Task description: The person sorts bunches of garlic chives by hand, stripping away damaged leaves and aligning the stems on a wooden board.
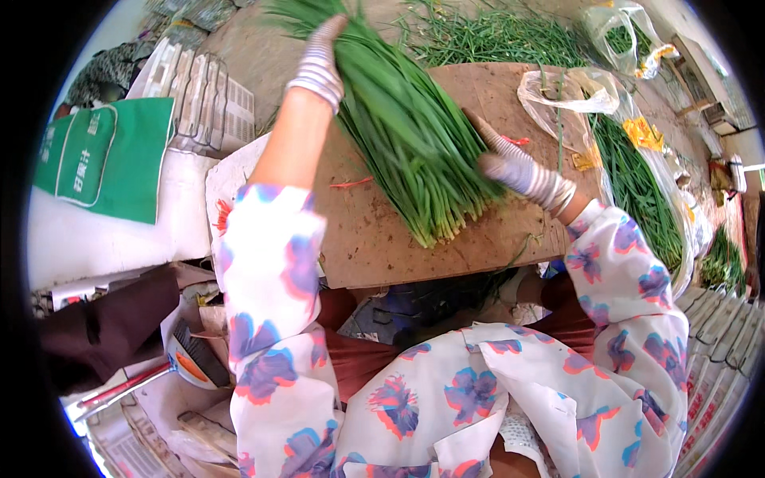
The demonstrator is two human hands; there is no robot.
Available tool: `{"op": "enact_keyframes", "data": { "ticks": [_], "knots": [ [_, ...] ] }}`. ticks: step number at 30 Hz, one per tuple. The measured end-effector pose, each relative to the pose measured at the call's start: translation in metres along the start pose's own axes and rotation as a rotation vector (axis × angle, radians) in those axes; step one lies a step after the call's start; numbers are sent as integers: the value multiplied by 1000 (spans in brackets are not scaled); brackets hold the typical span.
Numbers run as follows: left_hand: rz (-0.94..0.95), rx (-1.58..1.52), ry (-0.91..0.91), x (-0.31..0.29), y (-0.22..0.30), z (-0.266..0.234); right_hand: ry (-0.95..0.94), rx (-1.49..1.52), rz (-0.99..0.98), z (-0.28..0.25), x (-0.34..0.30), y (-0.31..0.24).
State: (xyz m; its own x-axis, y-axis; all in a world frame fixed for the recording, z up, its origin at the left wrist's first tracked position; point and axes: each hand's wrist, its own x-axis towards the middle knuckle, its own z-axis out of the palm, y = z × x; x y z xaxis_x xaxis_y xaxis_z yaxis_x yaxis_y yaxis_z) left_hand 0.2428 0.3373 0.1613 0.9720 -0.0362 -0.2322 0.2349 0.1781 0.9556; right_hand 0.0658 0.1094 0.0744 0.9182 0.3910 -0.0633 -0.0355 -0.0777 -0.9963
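Note:
A thick bundle of green garlic chives (418, 139) slants across a brown board (358, 255), its pale cut ends toward me and its leaf tips blurred at the far left. My left hand (320, 60), in a striped glove, grips the leafy part from the left side; the leaves partly hide its fingers. On the right, my gloved right hand (526, 169) lies against the bundle near the stem ends, fingers stretched out and thumb apart. A red tie (351, 183) lies on the board left of the chives, and another red tie (516, 141) is near my right hand.
Loose chives (494, 38) cover the floor beyond the board. A clear plastic bag (570, 94) lies at its right, beside more chives (637, 187). Stacked crates (215, 103) and a green bag (119, 159) on a white box stand left. A brush (195, 356) is lower left.

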Motion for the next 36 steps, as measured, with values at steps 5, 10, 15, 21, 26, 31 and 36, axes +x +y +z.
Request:
{"op": "enact_keyframes", "data": {
  "ticks": [5,10,15,21,26,31,36],
  "knots": [
    [-106,165,244,29,-35,-78,178,-366,148,13,21,26],
    [135,193,232,-75,-95,-84,164,-425,199,7,17,20],
    [58,283,263,-131,-111,-31,251,-58,149,14,40,47],
    [145,735,336,-140,-134,4,464,-158,193,51,51,38],
    [322,152,58,-164,-165,-34,446,-103,69,101,32,36],
    [246,652,76,-159,-157,-52,472,-981,189,73,16,37],
    [11,63,-210,-142,-130,-76,398,-539,161,49,18,29]
  ]
}}
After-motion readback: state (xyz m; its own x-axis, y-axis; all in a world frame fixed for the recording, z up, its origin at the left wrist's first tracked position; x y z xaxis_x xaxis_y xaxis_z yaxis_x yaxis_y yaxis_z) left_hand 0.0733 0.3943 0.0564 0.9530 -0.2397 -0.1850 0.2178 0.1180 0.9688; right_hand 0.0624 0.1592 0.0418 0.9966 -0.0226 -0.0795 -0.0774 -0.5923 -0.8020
